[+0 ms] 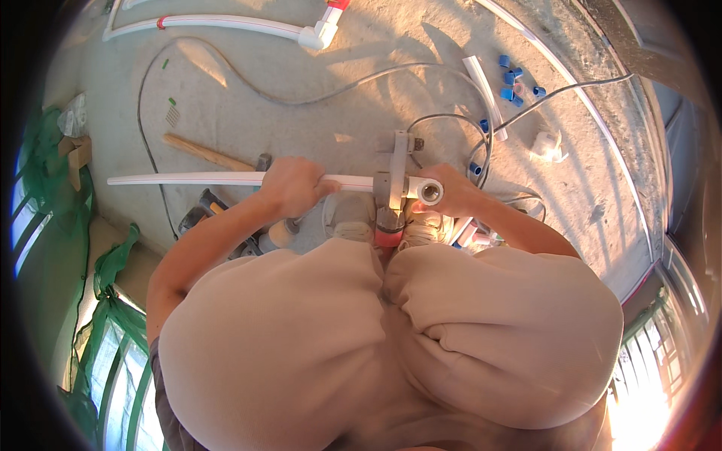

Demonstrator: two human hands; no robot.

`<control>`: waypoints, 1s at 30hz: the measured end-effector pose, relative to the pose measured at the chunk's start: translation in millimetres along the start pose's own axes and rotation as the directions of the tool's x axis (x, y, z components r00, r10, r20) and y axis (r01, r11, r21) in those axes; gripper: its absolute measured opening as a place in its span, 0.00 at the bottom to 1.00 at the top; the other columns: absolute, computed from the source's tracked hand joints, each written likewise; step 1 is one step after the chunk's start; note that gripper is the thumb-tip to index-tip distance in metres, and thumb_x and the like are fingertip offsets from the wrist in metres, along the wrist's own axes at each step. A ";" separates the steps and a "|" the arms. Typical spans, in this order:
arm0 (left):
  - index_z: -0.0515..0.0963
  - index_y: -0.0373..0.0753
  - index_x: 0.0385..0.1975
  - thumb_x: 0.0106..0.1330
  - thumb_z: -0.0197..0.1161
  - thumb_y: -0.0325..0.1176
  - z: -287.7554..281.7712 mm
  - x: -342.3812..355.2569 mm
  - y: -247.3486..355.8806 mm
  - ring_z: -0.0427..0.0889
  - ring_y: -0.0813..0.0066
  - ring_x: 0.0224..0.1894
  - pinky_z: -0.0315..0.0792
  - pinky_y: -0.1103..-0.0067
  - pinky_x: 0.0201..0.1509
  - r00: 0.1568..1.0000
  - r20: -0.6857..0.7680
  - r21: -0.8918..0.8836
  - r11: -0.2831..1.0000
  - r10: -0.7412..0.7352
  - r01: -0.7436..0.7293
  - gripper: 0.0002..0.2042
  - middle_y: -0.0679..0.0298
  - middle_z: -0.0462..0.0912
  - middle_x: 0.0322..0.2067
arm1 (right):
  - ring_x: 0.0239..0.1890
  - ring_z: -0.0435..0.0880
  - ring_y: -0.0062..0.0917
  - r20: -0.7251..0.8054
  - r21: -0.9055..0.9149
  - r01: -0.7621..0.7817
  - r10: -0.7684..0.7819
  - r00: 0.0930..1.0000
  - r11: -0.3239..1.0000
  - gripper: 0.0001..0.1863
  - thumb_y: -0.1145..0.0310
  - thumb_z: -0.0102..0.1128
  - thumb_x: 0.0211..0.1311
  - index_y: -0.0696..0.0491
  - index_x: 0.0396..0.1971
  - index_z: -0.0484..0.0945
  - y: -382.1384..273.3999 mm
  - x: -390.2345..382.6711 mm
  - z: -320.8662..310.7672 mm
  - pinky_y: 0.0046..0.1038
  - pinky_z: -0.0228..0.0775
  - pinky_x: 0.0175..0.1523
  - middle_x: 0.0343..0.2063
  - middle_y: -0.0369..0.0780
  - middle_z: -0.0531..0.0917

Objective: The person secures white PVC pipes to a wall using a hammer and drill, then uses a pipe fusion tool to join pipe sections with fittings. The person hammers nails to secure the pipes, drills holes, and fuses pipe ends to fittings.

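Note:
My left hand (292,188) is wrapped around a long white plastic pipe (188,179), which lies level across in front of my knees. The pipe's right end reaches a pipe-welding tool (397,177) with a grey body and a red lower part, standing between my shoes. On the tool's other side my right hand (453,192) grips a white elbow fitting (430,192), its round opening facing up. The pipe end and the fitting's inner side are hidden at the tool's heads.
A hammer's wooden handle (207,152) and a black power tool (197,213) lie left. Several blue caps (513,77), a short white pipe (485,96) and a grey cable (331,96) are on the concrete floor. Joined white pipes (233,22) lie at the far side.

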State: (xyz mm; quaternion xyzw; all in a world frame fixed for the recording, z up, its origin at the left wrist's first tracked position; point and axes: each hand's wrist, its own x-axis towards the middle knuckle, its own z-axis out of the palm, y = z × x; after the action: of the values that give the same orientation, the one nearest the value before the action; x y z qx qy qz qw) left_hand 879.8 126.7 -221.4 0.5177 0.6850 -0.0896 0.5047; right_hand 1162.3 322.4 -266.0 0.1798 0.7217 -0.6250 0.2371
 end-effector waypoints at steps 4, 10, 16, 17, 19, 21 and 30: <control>0.84 0.36 0.29 0.73 0.58 0.57 -4.6 -0.9 3.6 0.84 0.42 0.38 0.75 0.55 0.45 1.000 0.001 0.008 1.000 -0.005 0.005 0.27 0.47 0.85 0.29 | 0.28 0.74 0.38 0.003 -0.005 -0.011 0.011 1.000 1.000 0.23 0.58 0.83 0.52 0.58 0.31 0.77 -0.4 0.4 -0.2 0.39 0.68 0.36 0.25 0.46 0.79; 0.84 0.36 0.29 0.74 0.58 0.56 -7.9 -3.3 7.5 0.85 0.43 0.38 0.75 0.55 0.46 0.999 0.019 -0.012 0.999 -0.039 0.040 0.26 0.47 0.86 0.28 | 0.29 0.76 0.42 -0.002 0.015 0.038 -0.038 0.999 0.999 0.22 0.58 0.83 0.52 0.57 0.31 0.78 0.2 1.6 -0.4 0.40 0.69 0.37 0.26 0.47 0.80; 0.84 0.36 0.29 0.74 0.58 0.55 -5.8 -2.4 6.7 0.85 0.42 0.38 0.75 0.54 0.45 1.000 -0.006 0.001 1.000 -0.003 0.003 0.25 0.47 0.85 0.29 | 0.34 0.83 0.47 0.032 -0.013 -0.038 0.038 0.999 0.999 0.18 0.66 0.82 0.51 0.55 0.38 0.83 -2.1 0.5 -2.4 0.42 0.72 0.40 0.30 0.48 0.86; 0.84 0.36 0.29 0.74 0.58 0.55 -5.4 -2.5 6.7 0.85 0.42 0.38 0.75 0.54 0.45 1.000 -0.005 0.003 1.000 0.000 0.000 0.25 0.47 0.85 0.29 | 0.34 0.83 0.47 0.028 -0.008 -0.037 0.037 0.999 0.999 0.18 0.66 0.82 0.51 0.55 0.39 0.83 -2.6 0.2 -2.4 0.41 0.73 0.40 0.30 0.48 0.86; 0.84 0.36 0.29 0.73 0.58 0.55 -5.2 -2.5 6.5 0.85 0.42 0.38 0.75 0.54 0.45 1.000 -0.019 0.008 1.000 0.006 -0.006 0.25 0.46 0.85 0.29 | 0.33 0.82 0.47 0.013 0.012 -0.029 0.029 1.000 0.999 0.19 0.64 0.82 0.52 0.55 0.38 0.82 -3.3 0.1 -1.9 0.41 0.72 0.40 0.30 0.48 0.85; 0.84 0.36 0.29 0.73 0.58 0.55 -4.8 -2.8 6.4 0.85 0.41 0.38 0.75 0.54 0.44 1.000 -0.007 0.022 1.000 -0.001 0.001 0.25 0.46 0.85 0.29 | 0.32 0.79 0.47 0.009 0.045 -0.027 0.027 1.000 0.999 0.22 0.60 0.83 0.51 0.57 0.37 0.81 -3.2 0.3 -0.9 0.42 0.71 0.39 0.29 0.49 0.83; 0.84 0.35 0.27 0.74 0.57 0.56 -4.0 -3.8 5.8 0.84 0.41 0.37 0.75 0.53 0.44 1.000 -0.027 0.023 1.000 0.008 -0.007 0.27 0.47 0.85 0.28 | 0.33 0.80 0.48 0.008 -0.003 -0.019 0.019 1.000 1.000 0.22 0.61 0.85 0.49 0.57 0.35 0.81 7.5 0.2 1.5 0.42 0.71 0.39 0.29 0.49 0.83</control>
State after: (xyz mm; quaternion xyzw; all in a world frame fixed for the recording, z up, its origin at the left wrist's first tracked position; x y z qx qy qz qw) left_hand 881.9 129.5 -214.2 0.5273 0.6887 -0.0884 0.4898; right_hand 1166.5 322.1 -272.4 0.1838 0.7198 -0.6224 0.2465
